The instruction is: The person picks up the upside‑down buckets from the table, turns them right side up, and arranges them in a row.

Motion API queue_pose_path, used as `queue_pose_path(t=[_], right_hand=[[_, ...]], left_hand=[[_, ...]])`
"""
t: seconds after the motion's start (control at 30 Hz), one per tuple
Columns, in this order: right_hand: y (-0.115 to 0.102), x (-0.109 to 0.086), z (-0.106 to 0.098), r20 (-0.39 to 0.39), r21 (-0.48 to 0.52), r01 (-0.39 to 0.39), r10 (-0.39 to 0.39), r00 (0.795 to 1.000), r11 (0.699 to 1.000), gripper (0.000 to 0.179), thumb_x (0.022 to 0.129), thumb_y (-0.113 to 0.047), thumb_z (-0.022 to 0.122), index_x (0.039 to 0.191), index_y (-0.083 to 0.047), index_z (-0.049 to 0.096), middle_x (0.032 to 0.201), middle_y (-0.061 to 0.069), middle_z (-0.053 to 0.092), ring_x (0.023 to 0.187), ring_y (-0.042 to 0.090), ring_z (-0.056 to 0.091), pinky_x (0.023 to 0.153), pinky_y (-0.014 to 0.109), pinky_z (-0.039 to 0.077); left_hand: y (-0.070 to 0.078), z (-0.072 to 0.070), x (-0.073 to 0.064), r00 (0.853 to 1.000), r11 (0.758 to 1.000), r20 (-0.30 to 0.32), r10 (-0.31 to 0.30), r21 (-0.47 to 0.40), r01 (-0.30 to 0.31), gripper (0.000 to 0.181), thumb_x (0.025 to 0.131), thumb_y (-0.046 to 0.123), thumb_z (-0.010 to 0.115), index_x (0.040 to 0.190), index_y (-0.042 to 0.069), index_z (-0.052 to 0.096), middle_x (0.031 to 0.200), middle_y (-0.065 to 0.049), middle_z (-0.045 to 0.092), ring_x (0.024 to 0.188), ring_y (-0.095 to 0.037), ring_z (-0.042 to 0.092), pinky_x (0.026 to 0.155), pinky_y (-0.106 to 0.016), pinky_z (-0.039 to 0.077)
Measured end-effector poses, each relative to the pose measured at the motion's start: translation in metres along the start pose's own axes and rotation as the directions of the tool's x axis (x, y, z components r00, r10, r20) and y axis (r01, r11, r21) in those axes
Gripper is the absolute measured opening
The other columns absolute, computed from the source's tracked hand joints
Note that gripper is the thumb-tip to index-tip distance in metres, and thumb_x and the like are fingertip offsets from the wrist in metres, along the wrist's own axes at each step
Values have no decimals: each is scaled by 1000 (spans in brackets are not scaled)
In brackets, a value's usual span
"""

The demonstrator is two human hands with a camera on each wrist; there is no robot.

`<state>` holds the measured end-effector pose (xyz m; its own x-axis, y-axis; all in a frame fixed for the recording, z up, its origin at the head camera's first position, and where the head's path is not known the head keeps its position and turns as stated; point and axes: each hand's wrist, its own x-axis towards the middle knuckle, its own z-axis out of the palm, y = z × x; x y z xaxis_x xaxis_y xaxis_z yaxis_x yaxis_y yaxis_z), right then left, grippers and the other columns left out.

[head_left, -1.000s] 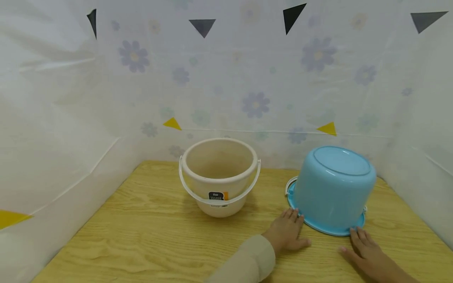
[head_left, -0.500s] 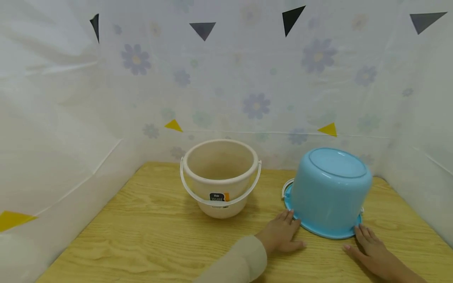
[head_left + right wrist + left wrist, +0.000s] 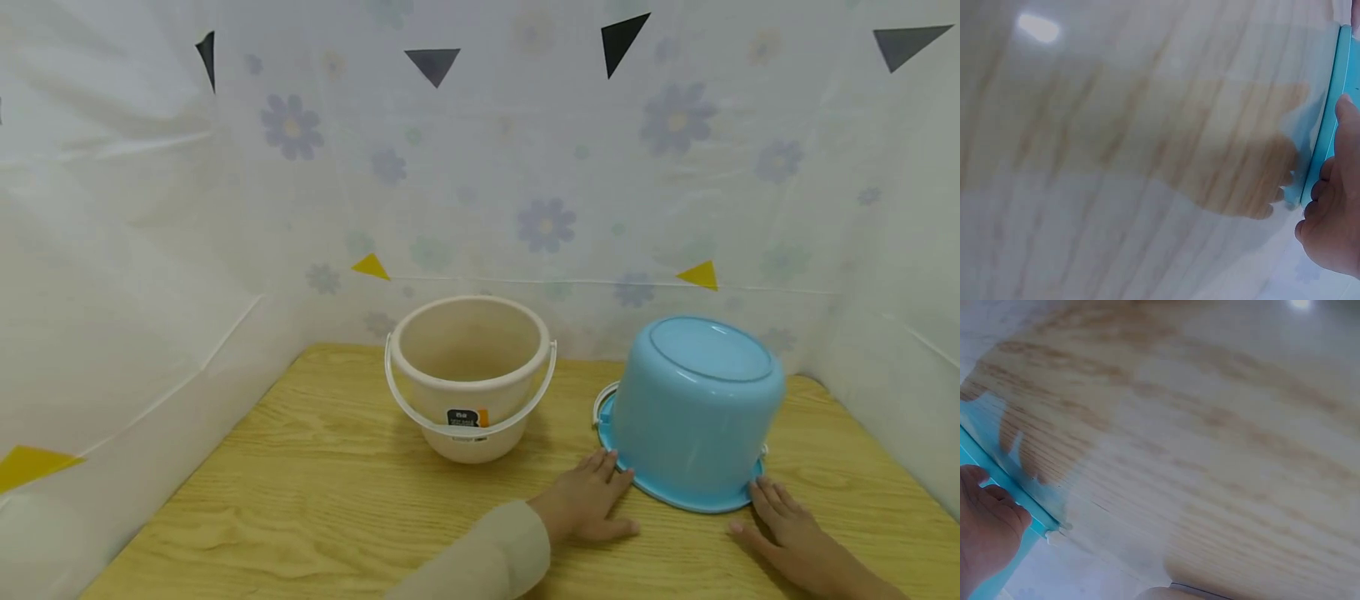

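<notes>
A light-blue bucket [image 3: 693,425] stands upside down on the right of the table, its base facing up and its wide rim on the wood. Fingers of my left hand [image 3: 585,502] lie nearly straight against the rim at the front left. My right hand [image 3: 787,533] touches the rim's front right, fingers extended and thumb spread. In the left wrist view the left hand [image 3: 988,528] is at the blue rim [image 3: 1038,519]; in the right wrist view the right hand [image 3: 1338,200] is beside the rim [image 3: 1329,106]. Part of the bucket's white handle [image 3: 602,402] shows on the left.
An upright cream bucket [image 3: 468,417] with a white handle [image 3: 480,432] hanging in front stands left of the blue one. Both are on a wood-grain table [image 3: 300,500]. White flower-print sheeting [image 3: 465,200] encloses the back and sides.
The blue bucket has slid a little to the left and towards me. Both hands stay at its rim, the left one shifting left with it. The cream bucket stays put.
</notes>
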<state>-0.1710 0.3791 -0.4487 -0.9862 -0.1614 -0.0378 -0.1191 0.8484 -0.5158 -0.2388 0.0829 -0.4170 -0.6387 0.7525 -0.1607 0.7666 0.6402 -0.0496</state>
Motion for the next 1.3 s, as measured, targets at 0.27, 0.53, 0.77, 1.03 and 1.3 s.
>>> queue_pose_path(t=[0.27, 0.53, 0.77, 1.03, 1.3], right_hand=[[-1, -2, 7, -15, 51, 34, -33, 999, 998, 79, 98, -33, 43, 135, 25, 5, 138, 49, 1, 126, 61, -14, 95, 59, -29], [-2, -6, 11, -16, 41, 38, -37, 999, 998, 78, 97, -33, 45, 134, 26, 9, 138, 49, 2, 127, 60, -14, 94, 45, -35], [-3, -8, 12, -13, 55, 44, -44, 999, 998, 77, 97, -32, 47, 134, 26, 12, 138, 49, 3, 129, 58, -16, 95, 51, -32], [-4, -9, 16, -28, -28, 52, -53, 998, 998, 76, 96, -32, 49, 134, 24, 17, 138, 48, 10, 129, 61, -8, 98, 70, -10], [-9, -12, 18, -24, -18, 71, -72, 997, 997, 75, 95, -30, 49, 133, 26, 17, 137, 50, 8, 126, 64, -3, 96, 45, -32]], left_hand=[[-5, 0, -7, 1000, 1000, -5, 19, 9, -19, 70, 92, 64, 25, 149, 25, 15, 156, -4, 13, 145, -19, 10, 117, -26, 15], [-8, 2, -13, 999, 998, 3, 43, -39, -42, 70, 92, 64, 26, 149, 25, 15, 157, -5, 11, 145, -20, 8, 118, -26, 12], [-10, 2, -19, 998, 998, -1, 57, -41, -57, 70, 92, 63, 26, 149, 25, 15, 157, -5, 11, 145, -19, 8, 118, -25, 10], [-13, 2, -26, 998, 996, 3, 62, -61, -62, 70, 92, 63, 27, 150, 24, 15, 157, -5, 11, 145, -19, 7, 118, -25, 10], [-14, 1, -32, 997, 994, 14, 80, -76, -78, 70, 93, 63, 26, 150, 24, 15, 157, -6, 11, 145, -20, 7, 118, -25, 11]])
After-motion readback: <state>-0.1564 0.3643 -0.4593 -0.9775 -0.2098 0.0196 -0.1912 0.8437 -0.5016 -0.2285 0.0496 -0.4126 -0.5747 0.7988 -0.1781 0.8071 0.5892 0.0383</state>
